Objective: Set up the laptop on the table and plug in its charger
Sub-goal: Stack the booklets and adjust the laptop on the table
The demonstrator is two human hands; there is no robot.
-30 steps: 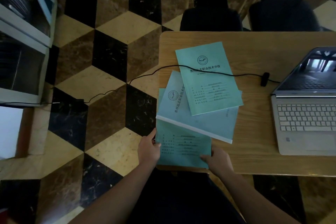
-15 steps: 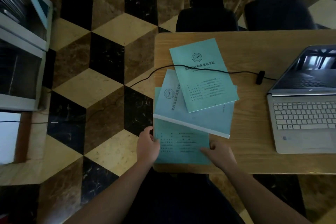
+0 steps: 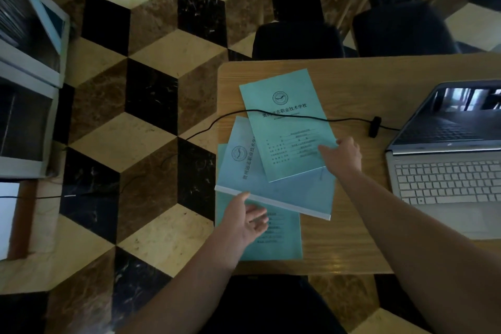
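Note:
An open silver laptop sits at the right of the wooden table. Its black charger cable leaves the laptop's left side, crosses the top booklet and drops off the table's left edge to the floor. Three green-blue booklets lie fanned on the table's left part. My right hand pinches the right edge of the top booklet. My left hand rests with fingers spread on the bottom booklet, thumb against the spine of the middle booklet.
Two chairs with dark cushions stand at the table's far side. A grey cabinet is on the left, with the cable running toward it over the cube-patterned floor.
Both hands have left the bottom booklet's near edge. My right hand moved up to the top booklet's right edge. My left hand slid up to the middle booklet's spine.

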